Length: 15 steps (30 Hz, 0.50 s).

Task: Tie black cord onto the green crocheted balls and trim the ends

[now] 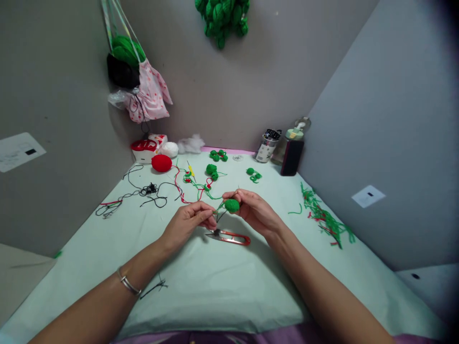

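Note:
Between my two hands, above the table, is a small green crocheted ball (232,205). My right hand (253,210) pinches it from the right side, thumb and fingers closed around its edge. Green and dark strands run from the ball to my left hand (195,217), whose fingertips are pressed together on them. Just below the fingers, orange-handled thread snips (231,237) lie on the cloth. Beyond my hands, green and red yarn strands (201,191) lead to small crocheted pieces, and a yellow-handled crochet hook (191,168) rests among them.
A red yarn ball (161,163) and tangled black yarn (150,190) lie on the left. Green crocheted pieces (212,171) sit farther back. Yarn scraps (326,217) are strewn at right. A phone (292,157) leans beside a can of pens (267,146). Bags (150,91) hang on the wall.

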{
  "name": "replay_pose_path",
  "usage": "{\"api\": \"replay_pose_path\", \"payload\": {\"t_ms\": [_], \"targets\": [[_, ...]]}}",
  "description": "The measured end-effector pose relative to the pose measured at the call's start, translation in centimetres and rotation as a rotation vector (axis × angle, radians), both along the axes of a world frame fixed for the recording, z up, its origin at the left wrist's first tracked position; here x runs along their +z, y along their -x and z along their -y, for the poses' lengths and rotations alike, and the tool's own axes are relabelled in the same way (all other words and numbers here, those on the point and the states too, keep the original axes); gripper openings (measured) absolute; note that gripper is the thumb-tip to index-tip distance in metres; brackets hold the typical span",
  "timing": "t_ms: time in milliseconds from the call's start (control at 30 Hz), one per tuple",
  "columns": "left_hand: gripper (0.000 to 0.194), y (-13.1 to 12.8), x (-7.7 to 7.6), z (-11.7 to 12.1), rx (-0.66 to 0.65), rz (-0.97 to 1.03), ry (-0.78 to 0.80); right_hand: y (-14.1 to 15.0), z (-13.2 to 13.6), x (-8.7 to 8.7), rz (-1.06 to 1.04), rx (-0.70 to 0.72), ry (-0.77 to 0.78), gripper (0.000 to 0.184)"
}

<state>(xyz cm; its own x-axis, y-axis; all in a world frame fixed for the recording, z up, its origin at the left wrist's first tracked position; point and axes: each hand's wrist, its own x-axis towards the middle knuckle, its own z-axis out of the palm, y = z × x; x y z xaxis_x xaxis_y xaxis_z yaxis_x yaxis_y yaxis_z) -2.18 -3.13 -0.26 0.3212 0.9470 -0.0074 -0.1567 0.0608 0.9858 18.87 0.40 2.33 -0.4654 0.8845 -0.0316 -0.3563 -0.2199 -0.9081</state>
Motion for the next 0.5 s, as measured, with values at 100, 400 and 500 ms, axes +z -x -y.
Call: {"api": "replay_pose_path", "payload": {"t_ms": [100,400,500], "targets": [[0.023,0.1,0.2,-0.1,0.055,-0.028,-0.030,0.0,-0.1,-0.1,-0.044,-0.030,0.023,0.030],[0.027,0.9,1.8,-0.1,0.076,0.412,0.063,0.7,-0.1,-1.2,0.019,0.066,0.123,0.034],[0.024,0.7,1.6,0.1,0.114,0.306,0.008,1.1,0.2,-1.3,0.033,0.088,0.113,0.036]]}}
